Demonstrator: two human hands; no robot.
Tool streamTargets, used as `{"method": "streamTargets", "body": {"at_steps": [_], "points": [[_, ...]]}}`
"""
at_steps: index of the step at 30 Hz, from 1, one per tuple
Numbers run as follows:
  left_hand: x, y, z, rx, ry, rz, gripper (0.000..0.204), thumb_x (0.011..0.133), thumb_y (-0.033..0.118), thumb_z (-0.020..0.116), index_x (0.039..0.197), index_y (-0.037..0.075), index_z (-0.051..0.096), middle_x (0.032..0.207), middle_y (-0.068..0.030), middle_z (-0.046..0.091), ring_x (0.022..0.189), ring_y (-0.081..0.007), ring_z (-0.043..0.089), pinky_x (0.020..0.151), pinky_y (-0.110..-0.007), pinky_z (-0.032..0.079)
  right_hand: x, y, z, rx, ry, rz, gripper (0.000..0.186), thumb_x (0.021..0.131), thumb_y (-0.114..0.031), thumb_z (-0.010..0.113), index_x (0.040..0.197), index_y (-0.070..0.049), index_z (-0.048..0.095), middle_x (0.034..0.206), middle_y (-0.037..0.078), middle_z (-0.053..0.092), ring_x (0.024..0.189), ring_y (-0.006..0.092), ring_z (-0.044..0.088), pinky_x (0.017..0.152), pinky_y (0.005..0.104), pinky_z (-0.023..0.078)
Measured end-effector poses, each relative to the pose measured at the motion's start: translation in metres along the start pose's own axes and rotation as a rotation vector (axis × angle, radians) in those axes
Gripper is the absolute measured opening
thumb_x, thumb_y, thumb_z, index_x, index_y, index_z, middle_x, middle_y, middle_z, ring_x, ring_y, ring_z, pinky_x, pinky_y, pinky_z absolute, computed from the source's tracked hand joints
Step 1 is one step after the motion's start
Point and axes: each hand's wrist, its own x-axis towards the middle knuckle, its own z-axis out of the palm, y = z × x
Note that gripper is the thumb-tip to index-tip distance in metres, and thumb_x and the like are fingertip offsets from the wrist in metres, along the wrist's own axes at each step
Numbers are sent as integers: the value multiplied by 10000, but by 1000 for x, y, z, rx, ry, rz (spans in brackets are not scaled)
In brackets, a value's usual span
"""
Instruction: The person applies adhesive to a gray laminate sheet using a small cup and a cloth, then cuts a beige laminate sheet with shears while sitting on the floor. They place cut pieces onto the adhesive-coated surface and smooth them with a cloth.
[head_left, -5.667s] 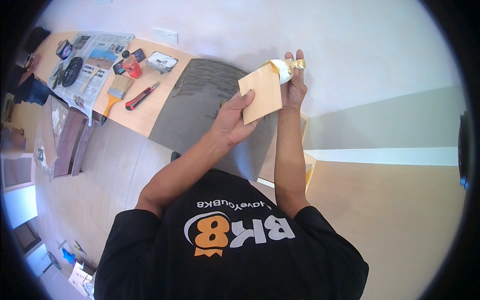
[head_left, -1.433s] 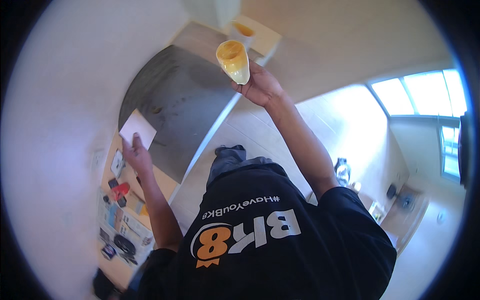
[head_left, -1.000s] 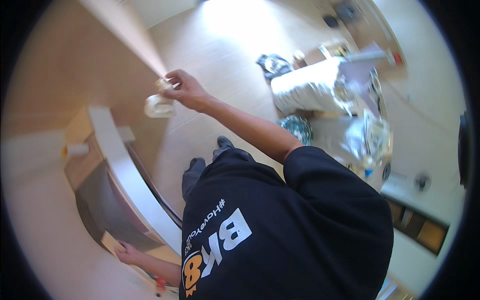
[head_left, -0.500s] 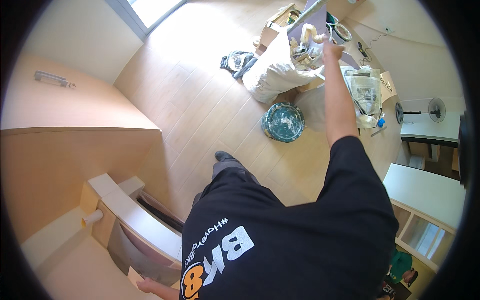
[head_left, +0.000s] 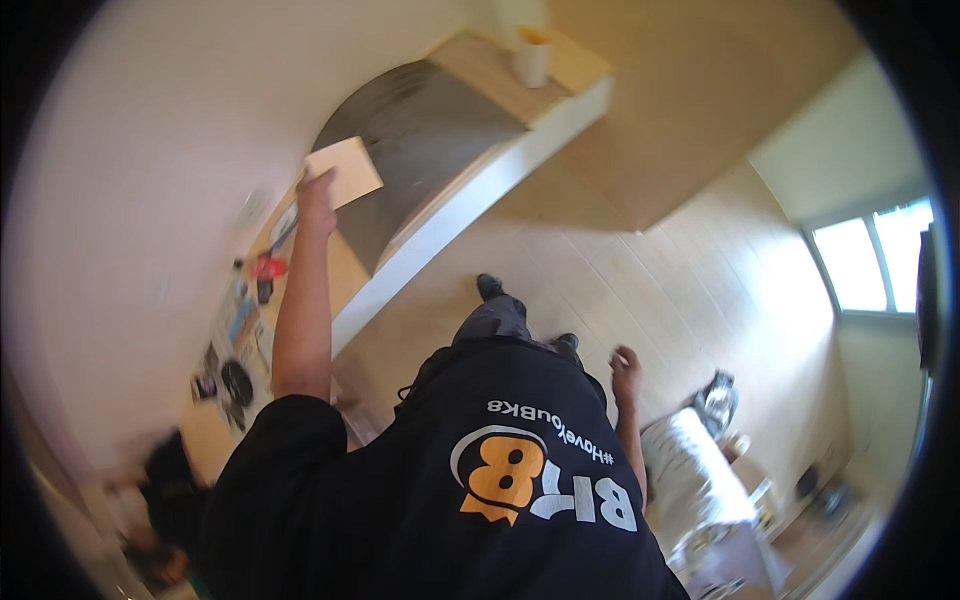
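Observation:
My left hand [head_left: 318, 195] reaches forward over a built-in counter and grips a thin, pale cream rectangular sheet [head_left: 347, 172] by its near corner. What the sheet is made of I cannot tell. Below it lies a dark grey panel [head_left: 430, 125] with a curved edge, set behind the counter's white front [head_left: 480, 190]. Down beside my right hip hangs my right hand [head_left: 626, 372], a little blurred. Its fingers are loosely bent and apart, and nothing shows in them.
On the counter's far end stands a white cylinder [head_left: 533, 58]. Tools and a red item [head_left: 268, 267] clutter the wooden ledge at left. A large white sack [head_left: 695, 470] sits on the floor at right, by a dark bundle [head_left: 716, 400]. Another person [head_left: 165, 510] is at lower left.
My view has swung left from the sacks to the counter. My left hand has come forward with the cream sheet. My right arm, stretched toward the sack before, has dropped to my side.

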Motion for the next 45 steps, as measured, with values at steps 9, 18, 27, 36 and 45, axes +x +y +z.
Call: {"method": "streamTargets", "body": {"at_steps": [9,18,27,36,45], "points": [[-34,37,-36,776,143,187,282,965,97,612,1232,19,660,1049,-197,737,958,-271,727,851,-358,538,113,-355,205,-226,-398,-617,210,971,-149,670,1126,-8,686,1076,162,723,953,281,711,791,375,559],[19,-12,-25,1049,42,360,381,851,11,623,1227,60,666,1073,-203,706,988,-395,685,835,-454,554,142,-450,409,-1208,-584,-957,1083,785,-691,729,1594,-105,311,1693,152,182,1548,419,161,1191,648,189],[-82,-63,45,1516,-226,201,440,814,23,597,1243,80,675,1318,-108,670,1238,-332,599,990,-475,479,177,-423,432,-1364,-725,-917,1099,798,-671,722,1612,-99,256,1702,95,148,1545,400,140,1182,608,209],[13,30,34,737,153,-356,314,937,76,607,1246,66,660,1187,-151,713,1035,-293,709,890,-388,563,219,-441,417,-1284,-897,-1139,987,805,-589,744,1594,-160,335,1656,91,254,1461,383,268,1144,601,245],[8,4,70,-518,346,-379,321,915,-9,667,1233,-26,622,1180,-150,700,1057,-252,705,960,-398,573,226,-458,410,-857,-860,-1116,522,878,-375,746,1309,-99,648,1449,107,506,1298,317,463,1088,481,336]]}}
